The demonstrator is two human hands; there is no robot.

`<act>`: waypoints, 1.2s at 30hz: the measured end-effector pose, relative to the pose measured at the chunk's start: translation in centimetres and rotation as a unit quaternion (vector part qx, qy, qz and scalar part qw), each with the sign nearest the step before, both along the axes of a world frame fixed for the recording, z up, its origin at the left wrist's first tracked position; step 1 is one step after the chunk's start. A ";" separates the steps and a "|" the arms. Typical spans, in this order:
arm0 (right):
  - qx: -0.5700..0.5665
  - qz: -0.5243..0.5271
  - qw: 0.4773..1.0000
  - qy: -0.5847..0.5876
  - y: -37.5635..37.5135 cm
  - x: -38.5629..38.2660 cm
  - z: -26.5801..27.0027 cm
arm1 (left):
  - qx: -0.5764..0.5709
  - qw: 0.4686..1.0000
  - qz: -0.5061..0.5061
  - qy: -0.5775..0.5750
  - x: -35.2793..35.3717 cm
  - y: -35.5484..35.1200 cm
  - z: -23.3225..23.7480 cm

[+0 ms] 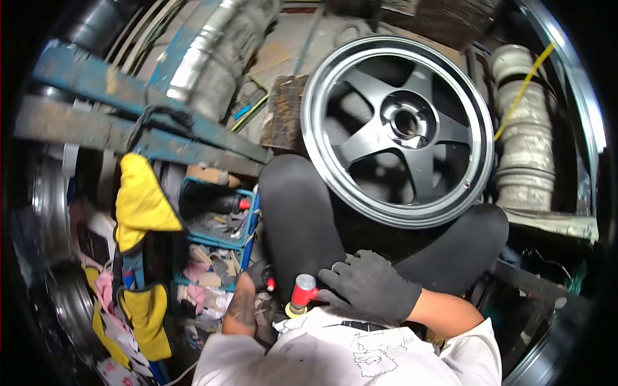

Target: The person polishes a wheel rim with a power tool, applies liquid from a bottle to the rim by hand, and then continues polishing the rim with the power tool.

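Observation:
My right hand (370, 286), in a dark grey glove, is over my lap with its fingers curled. A small red power tool (301, 294) with a silver cap and a pale yellow disc beneath is at its fingertips. The tool's red stub runs into the fingers, and the rest is hidden under the glove. My left hand (259, 275) is low beside my left thigh, dark and mostly hidden, with a small red part beside it. Its fingers cannot be made out. A grey five-spoke wheel rim (421, 174) leans tilted in front of my knees, apart from both hands.
Blue baskets (248, 222) with tools and scraps stand at left. Yellow cloths (143, 202) hang by a worn blue metal frame (84, 71). At right are a stack of dusty round pieces (524, 141) and a yellow hose (524, 87). A brown block (283, 109) lies left of the rim.

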State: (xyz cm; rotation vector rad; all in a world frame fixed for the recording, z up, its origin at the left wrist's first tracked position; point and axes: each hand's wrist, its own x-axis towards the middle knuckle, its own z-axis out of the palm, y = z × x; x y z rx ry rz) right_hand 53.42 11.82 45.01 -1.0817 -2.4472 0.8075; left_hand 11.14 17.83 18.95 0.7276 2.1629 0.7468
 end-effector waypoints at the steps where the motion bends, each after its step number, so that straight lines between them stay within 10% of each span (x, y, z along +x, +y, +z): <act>1: -0.004 -0.002 1.000 -0.018 0.6 0.7 1.1 | 0.034 0.998 0.024 -0.041 0.1 -0.3 1.5; 9: -0.096 0.033 0.993 0.057 3.3 1.6 2.2 | 0.340 0.879 -0.026 -0.334 9.1 2.6 20.8; 13: -0.061 0.052 0.993 0.084 7.8 1.3 3.0 | 0.435 0.713 -0.167 -0.524 18.1 7.8 29.4; 17: -0.003 -0.193 0.957 0.215 12.6 5.7 4.4 | 0.393 0.508 -0.292 -0.709 28.0 16.3 33.6; 19: 0.138 -0.273 0.901 0.306 15.3 7.7 3.4 | 0.366 0.497 -0.302 -0.727 31.8 22.2 32.7; 20: 0.068 -0.310 0.890 0.329 15.5 8.6 4.2 | 0.418 0.579 -0.244 -0.656 33.6 24.0 32.1; 28: -0.115 -0.339 0.849 0.389 15.8 8.5 -0.5 | 0.267 0.514 -0.233 -0.781 34.9 27.1 24.5; 36: -0.126 -0.280 0.879 0.364 17.4 8.4 -0.6 | 0.280 0.571 -0.262 -0.726 33.0 27.8 24.4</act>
